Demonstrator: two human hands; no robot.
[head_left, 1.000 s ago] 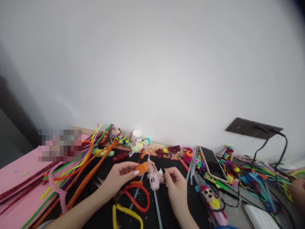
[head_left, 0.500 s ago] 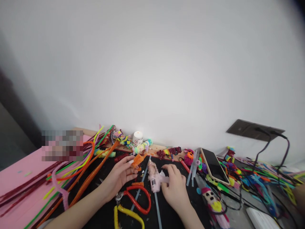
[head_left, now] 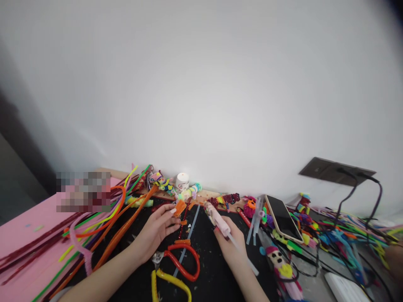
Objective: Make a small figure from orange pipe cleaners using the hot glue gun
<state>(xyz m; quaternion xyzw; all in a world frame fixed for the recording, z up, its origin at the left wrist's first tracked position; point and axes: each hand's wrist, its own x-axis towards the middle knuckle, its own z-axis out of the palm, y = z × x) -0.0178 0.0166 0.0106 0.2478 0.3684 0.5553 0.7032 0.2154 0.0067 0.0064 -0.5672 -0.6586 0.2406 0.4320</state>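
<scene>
My left hand (head_left: 160, 226) pinches a short orange pipe-cleaner piece (head_left: 179, 208) between thumb and fingers. My right hand (head_left: 232, 237) is wrapped round a pale pink glue gun (head_left: 220, 222), its nozzle pointing up and to the left. A clear glue stick (head_left: 244, 255) sticks out of the gun's rear, over my right wrist. Below my left hand lie red-handled pliers (head_left: 195, 262) and a yellow-handled tool (head_left: 173, 280). Another clear glue stick (head_left: 195, 218) lies on the black mat (head_left: 208, 277) between my hands, near a small orange piece (head_left: 182, 241).
Long pipe cleaners (head_left: 116, 235) spread over the pink surface (head_left: 19, 235) at left. A white cup (head_left: 182, 182) and small pipe-cleaner figures stand along the wall. At right are a phone (head_left: 284, 219), a pink-hatted doll (head_left: 278, 262), black cables and a wall socket (head_left: 336, 171). Another person's hand (head_left: 395, 256) shows at the right edge.
My right hand has lifted the glue gun off the mat and turned it, so its nozzle tilts left and the glue stick swings right. My left hand keeps the orange piece, slightly shifted.
</scene>
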